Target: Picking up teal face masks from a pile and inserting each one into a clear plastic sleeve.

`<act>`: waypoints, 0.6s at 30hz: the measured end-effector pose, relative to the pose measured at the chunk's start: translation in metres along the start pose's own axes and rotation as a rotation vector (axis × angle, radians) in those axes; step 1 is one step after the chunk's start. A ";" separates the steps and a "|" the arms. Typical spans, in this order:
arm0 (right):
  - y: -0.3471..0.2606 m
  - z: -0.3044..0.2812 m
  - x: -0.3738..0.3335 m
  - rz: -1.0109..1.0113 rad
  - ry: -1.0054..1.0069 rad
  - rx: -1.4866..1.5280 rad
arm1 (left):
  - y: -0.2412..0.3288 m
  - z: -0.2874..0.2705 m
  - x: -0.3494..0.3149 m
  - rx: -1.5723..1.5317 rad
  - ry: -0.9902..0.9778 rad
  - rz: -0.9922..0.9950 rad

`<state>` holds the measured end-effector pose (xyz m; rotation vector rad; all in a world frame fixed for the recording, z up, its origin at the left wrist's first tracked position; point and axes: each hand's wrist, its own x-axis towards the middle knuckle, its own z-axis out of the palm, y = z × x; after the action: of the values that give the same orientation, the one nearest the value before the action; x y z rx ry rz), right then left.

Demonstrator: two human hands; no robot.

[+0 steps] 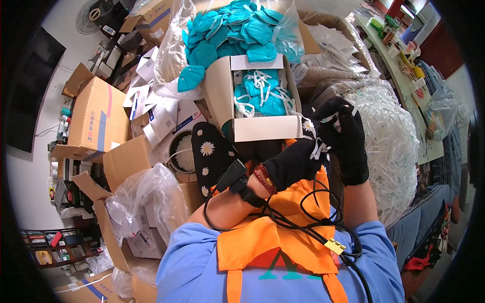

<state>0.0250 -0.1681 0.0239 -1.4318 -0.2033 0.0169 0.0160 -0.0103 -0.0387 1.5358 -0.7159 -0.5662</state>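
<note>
Both my hands wear black gloves and meet just right of an open box. My left hand (pixel 292 164) is closed, with white elastic straps (pixel 318 149) at its fingertips. My right hand (pixel 348 144) is raised beside it, fingers bent round a white strap (pixel 331 118). Whether a mask hangs from these straps is hidden by the gloves. Teal cup-shaped masks (pixel 268 104) with white straps lie in the open box (pixel 268 129) in front of me. On my right bulges a large heap of loose white straps (pixel 386 146) in a clear bag.
A plastic-lined carton heaped with teal masks (pixel 237 33) stands beyond the box. White packets (pixel 333 48) fill another carton at far right. Brown cartons (pixel 101 118) and a bucket of white granules (pixel 185 154) are on my left. Black cables (pixel 298 230) cross my orange apron.
</note>
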 end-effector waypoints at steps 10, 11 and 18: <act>0.010 0.004 0.001 -0.327 0.069 -0.405 | -0.017 0.008 0.009 0.128 -0.071 0.110; 0.019 -0.006 0.003 -0.420 0.150 -0.600 | -0.018 0.010 0.010 0.111 0.015 0.174; 0.030 -0.024 0.000 -0.246 0.416 -0.401 | -0.026 0.012 0.012 0.315 0.277 0.553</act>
<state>0.0320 -0.1870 -0.0087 -1.7620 -0.0366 -0.5463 0.0189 -0.0269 -0.0654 1.5692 -0.9944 0.1778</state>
